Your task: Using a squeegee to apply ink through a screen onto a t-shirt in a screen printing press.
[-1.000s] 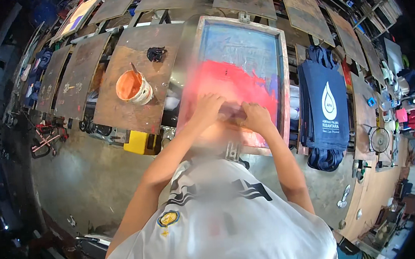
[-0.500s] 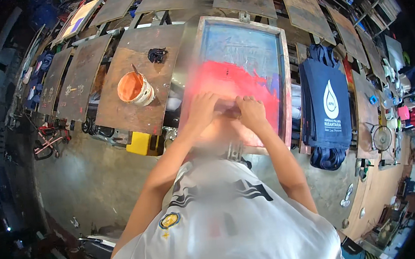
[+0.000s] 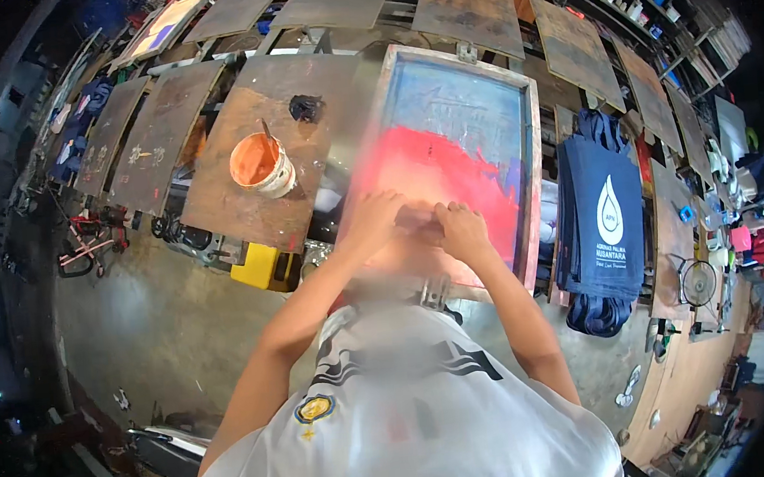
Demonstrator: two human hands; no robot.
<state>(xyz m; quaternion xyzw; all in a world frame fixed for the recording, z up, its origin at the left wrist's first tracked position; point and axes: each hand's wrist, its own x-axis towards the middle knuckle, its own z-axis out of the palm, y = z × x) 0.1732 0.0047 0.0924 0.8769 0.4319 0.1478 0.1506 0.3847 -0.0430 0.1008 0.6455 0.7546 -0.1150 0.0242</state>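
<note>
A wood-framed printing screen [image 3: 532,150] lies before me with blue mesh [image 3: 451,94]. Red-pink ink [image 3: 425,159] covers the mesh's nearer part, with a ragged far edge. My left hand [image 3: 375,214] and my right hand [image 3: 464,229] are side by side over the inked part, fingers curled. Between them shows part of a dark bar, seemingly a squeegee [image 3: 419,218], which both hands grip. Its lower part and some of my left fingers are smeared by a blurred patch. At the screen's near edge sits a metal clamp [image 3: 434,293].
On a wooden board at left stand an ink bucket [image 3: 260,166] with a stick in it and a crumpled dark cloth [image 3: 305,108]. Dark blue tote bags [image 3: 602,212] lie stacked right of the screen. More boards [image 3: 463,12] line the far side. A yellow box [image 3: 260,266] sits below.
The whole view has shifted, so the screen, bucket and boards appear slightly lower. My hands keep nearly the same place on the screen, still gripping the bar.
</note>
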